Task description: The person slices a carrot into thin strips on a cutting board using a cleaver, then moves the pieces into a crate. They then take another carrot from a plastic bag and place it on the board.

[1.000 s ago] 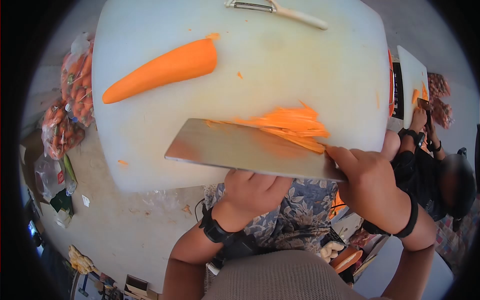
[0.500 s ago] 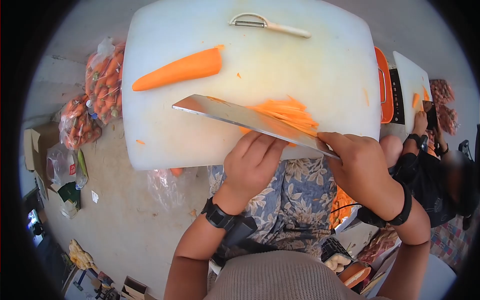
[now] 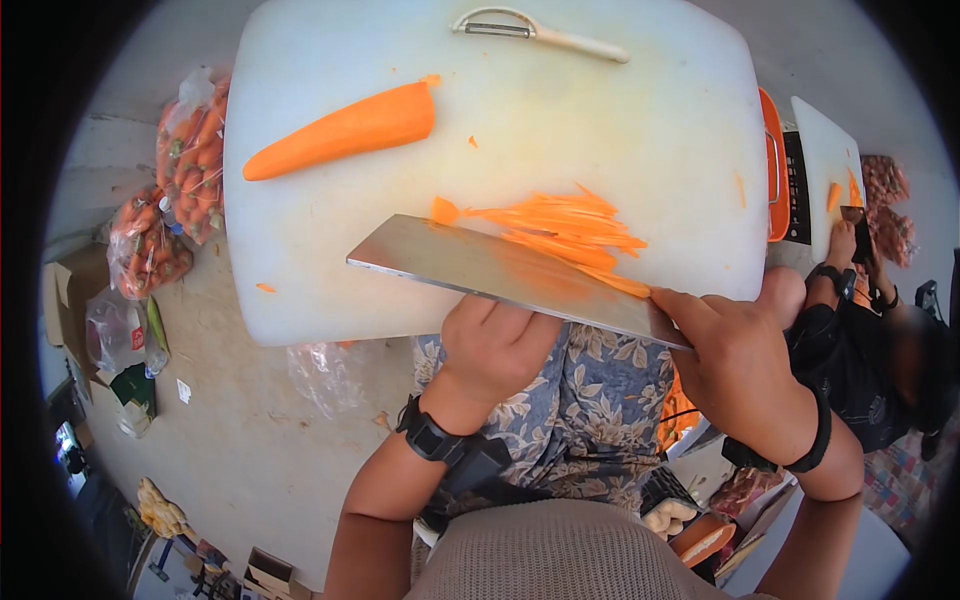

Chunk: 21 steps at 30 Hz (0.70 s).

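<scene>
My right hand (image 3: 745, 360) grips a broad-bladed cleaver (image 3: 490, 270) at its right end, with the blade slanting across the near part of the white cutting board (image 3: 640, 120). Just beyond the blade lies a pile of cut carrot strips (image 3: 570, 225), with a small carrot chunk (image 3: 443, 211) at its left end. My left hand (image 3: 495, 345) is curled closed at the near edge of the blade; its fingertips are partly hidden, so I cannot see what they hold. A peeled carrot (image 3: 345, 130), cut flat at its thick end, rests farther left.
A peeler (image 3: 540, 33) lies at the board's far side. Bags of carrots (image 3: 150, 245) stand on the floor at left. An orange bin (image 3: 772, 170) adjoins the board's right side. Beyond it, a co-worker's hand (image 3: 842, 243) holds a dark blade at another board (image 3: 825, 160).
The cleaver has drawn back toward my body, uncovering more of the carrot strips and the small chunk. My left hand has moved slightly nearer to me along with it, its fingers more curled.
</scene>
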Each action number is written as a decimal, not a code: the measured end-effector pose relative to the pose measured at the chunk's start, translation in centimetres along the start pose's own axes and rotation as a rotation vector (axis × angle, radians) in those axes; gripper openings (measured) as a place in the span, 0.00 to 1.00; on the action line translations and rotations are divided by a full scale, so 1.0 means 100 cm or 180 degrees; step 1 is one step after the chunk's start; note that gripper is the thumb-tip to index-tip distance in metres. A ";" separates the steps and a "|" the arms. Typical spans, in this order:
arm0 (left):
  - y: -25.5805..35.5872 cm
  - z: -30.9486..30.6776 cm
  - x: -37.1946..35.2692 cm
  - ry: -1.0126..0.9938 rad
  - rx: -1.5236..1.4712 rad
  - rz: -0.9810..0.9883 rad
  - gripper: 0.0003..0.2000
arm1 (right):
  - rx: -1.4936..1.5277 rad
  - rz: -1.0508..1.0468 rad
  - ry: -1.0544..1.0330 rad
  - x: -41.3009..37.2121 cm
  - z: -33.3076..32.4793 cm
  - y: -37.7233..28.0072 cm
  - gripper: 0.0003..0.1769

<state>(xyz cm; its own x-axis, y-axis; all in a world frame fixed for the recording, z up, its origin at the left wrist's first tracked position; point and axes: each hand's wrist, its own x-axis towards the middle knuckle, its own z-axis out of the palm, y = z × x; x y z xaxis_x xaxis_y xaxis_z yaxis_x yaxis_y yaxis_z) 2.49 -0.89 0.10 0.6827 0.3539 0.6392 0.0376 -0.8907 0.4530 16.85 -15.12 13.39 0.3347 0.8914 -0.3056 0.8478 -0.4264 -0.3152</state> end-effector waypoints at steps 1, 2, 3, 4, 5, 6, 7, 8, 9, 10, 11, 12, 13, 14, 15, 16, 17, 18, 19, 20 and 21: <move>0.001 0.000 0.000 -0.0014 0.0009 -0.0022 0.13 | 0.0006 0.0014 0.0016 0.000 0.000 0.000 0.23; 0.001 -0.001 0.001 -0.0019 0.0006 -0.0034 0.13 | 0.0007 0.0015 0.0004 0.001 0.000 0.000 0.23; 0.002 -0.001 0.001 -0.0046 0.0015 -0.0054 0.13 | -0.0035 0.0032 -0.0039 0.002 -0.001 -0.001 0.23; 0.002 -0.002 0.001 -0.0072 0.0023 -0.0074 0.12 | -0.0078 0.0050 -0.0082 0.003 -0.003 -0.002 0.23; 0.002 -0.002 0.001 -0.0077 0.0014 -0.0086 0.12 | -0.0080 0.0055 -0.0097 0.004 -0.003 -0.002 0.23; 0.001 -0.001 0.000 -0.0068 0.0012 -0.0065 0.12 | -0.0123 0.0084 -0.0164 0.005 -0.004 -0.003 0.22; 0.001 -0.001 0.000 -0.0059 0.0006 -0.0044 0.12 | -0.0169 0.0115 -0.0232 0.006 -0.004 -0.003 0.21; 0.001 -0.001 0.000 -0.0063 -0.0013 -0.0062 0.12 | -0.0175 0.0128 -0.0254 0.008 -0.005 -0.003 0.21; 0.001 -0.002 0.001 -0.0072 -0.0005 -0.0048 0.13 | -0.0206 0.0122 -0.0312 0.009 -0.006 -0.003 0.21; 0.001 -0.002 0.001 -0.0091 -0.0007 -0.0038 0.13 | -0.0231 0.0126 -0.0378 0.010 -0.007 -0.004 0.20; 0.002 -0.002 0.000 -0.0115 -0.0046 -0.0063 0.13 | -0.0226 0.0159 -0.0418 0.010 -0.008 -0.005 0.20; 0.002 -0.001 0.000 -0.0063 -0.0023 -0.0062 0.12 | -0.0218 0.0165 -0.0441 0.012 -0.009 -0.005 0.19; 0.001 0.001 0.001 -0.0006 0.0009 -0.0062 0.12 | -0.0211 0.0163 -0.0461 0.015 -0.009 -0.005 0.18; 0.001 0.001 0.002 -0.0018 -0.0010 -0.0082 0.12 | -0.0211 0.0177 -0.0489 0.019 -0.006 -0.005 0.18; 0.001 0.001 0.002 0.0012 0.0006 -0.0062 0.12 | -0.0178 0.0162 -0.0414 0.022 -0.003 -0.003 0.17; 0.001 0.001 0.003 0.0043 0.0024 -0.0036 0.11 | -0.0144 0.0147 -0.0335 0.023 0.000 -0.004 0.16; 0.000 0.001 0.004 0.0037 0.0015 -0.0039 0.11 | -0.0143 0.0156 -0.0341 0.024 0.000 -0.005 0.16; -0.001 0.002 0.005 0.0039 0.0000 -0.0024 0.11 | -0.0127 0.0195 -0.0332 0.025 -0.001 -0.006 0.14; 0.000 0.001 0.005 0.0038 -0.0009 -0.0019 0.11 | -0.0108 0.0225 -0.0331 0.026 -0.001 -0.006 0.13; 0.001 0.000 0.005 0.0035 0.0001 -0.0033 0.11 | -0.0105 0.0212 -0.0342 0.028 0.002 -0.006 0.13; 0.002 -0.002 0.006 -0.0057 0.0013 -0.0086 0.11 | -0.0084 0.0185 -0.0253 0.031 0.005 -0.005 0.13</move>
<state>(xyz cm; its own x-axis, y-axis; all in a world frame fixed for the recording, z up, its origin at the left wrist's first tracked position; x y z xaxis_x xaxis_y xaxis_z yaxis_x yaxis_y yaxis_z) 2.81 -0.77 0.69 0.6945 0.3726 0.6155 0.0591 -0.8821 0.4674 17.22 -12.18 12.11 0.3509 0.8497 -0.3935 0.8388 -0.4720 -0.2713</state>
